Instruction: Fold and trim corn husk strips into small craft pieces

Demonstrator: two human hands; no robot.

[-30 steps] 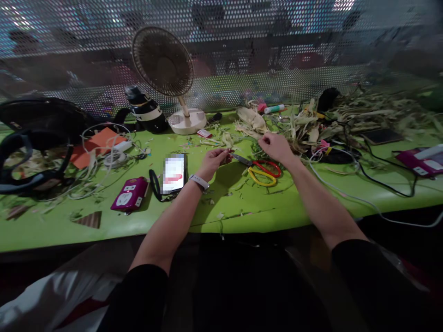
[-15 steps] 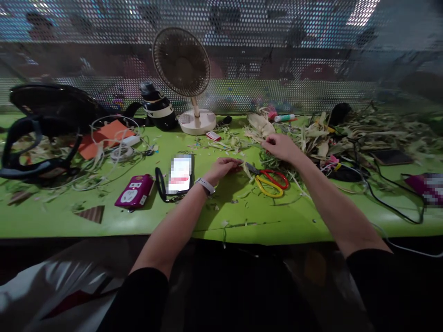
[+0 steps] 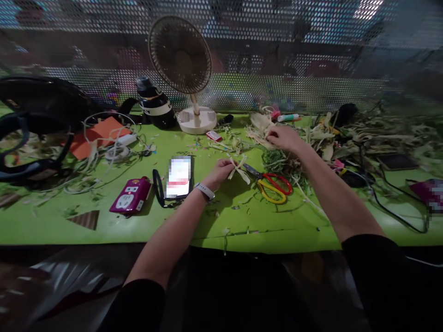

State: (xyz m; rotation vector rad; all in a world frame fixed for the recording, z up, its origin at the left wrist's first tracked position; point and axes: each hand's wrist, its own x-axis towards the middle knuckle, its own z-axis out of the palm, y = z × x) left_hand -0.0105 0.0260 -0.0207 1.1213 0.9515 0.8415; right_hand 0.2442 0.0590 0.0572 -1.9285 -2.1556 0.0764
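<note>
My left hand (image 3: 222, 171) pinches a small crossed piece of pale dried husk strips (image 3: 239, 169) just above the green table. Beside it lie scissors (image 3: 273, 186) with one red and one yellow handle loop, blades pointing toward that hand. My right hand (image 3: 285, 139) is farther back, its fingers closed at the edge of a pale dried husk (image 3: 261, 123); the fingertips are partly hidden. Below the right wrist sits a clump of thin green shreds (image 3: 273, 160).
Heaped dried husks (image 3: 380, 129) cover the back right. A fan (image 3: 197, 121), a black bottle (image 3: 157, 108), a phone (image 3: 178, 177) and a purple power strip (image 3: 131, 197) stand or lie leftward. A perforated metal panel (image 3: 259, 64) rises behind. Cables (image 3: 391, 212) cross the right side.
The crossed husk piece in my left hand now shows clearly, turned up toward view. My right hand has shifted slightly back, its fingers at the pale husk. The camera view has moved a little.
</note>
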